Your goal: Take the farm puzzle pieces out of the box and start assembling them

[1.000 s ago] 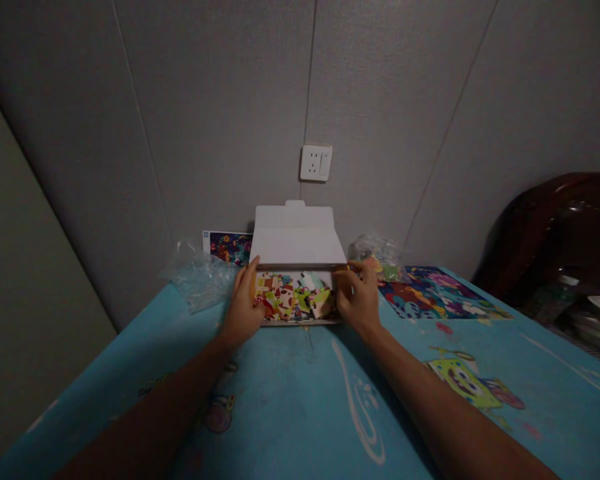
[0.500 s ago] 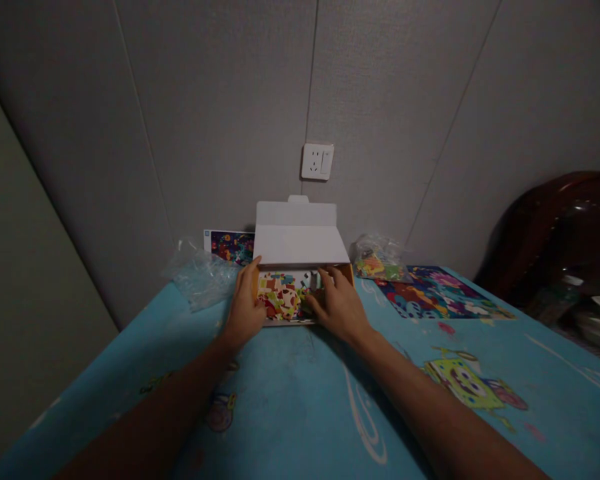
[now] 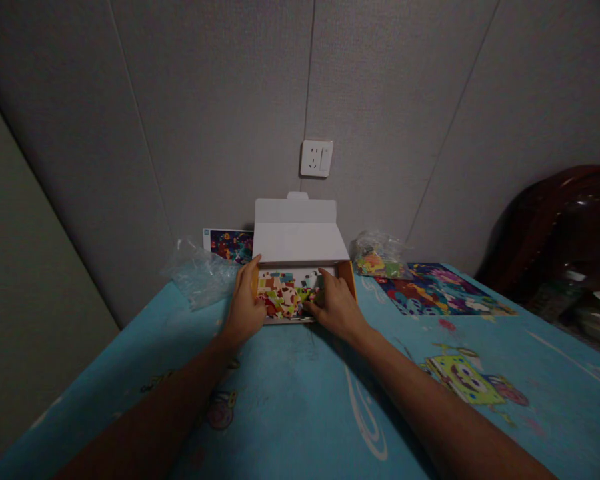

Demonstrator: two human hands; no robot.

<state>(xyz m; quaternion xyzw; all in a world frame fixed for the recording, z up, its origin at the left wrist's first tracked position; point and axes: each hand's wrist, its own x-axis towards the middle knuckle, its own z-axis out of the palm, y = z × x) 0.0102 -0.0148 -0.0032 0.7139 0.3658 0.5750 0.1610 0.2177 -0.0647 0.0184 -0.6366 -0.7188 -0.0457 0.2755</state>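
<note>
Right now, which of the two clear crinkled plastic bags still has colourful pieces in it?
The clear plastic bag right of the open box; the left bag looks empty.

A single head-worn camera looks forward and down across the table (image 3: 300, 400) toward the wall (image 3: 380, 100).

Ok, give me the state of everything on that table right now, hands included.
Box: open, lid flap up.
Puzzle pieces: loose, heaped in the box.
Left hand: on the box's left edge.
Right hand: fingers in the pieces.
Empty plastic bag: crumpled.
Bag of pieces: lying by the wall.
Finished puzzle: flat.
</note>
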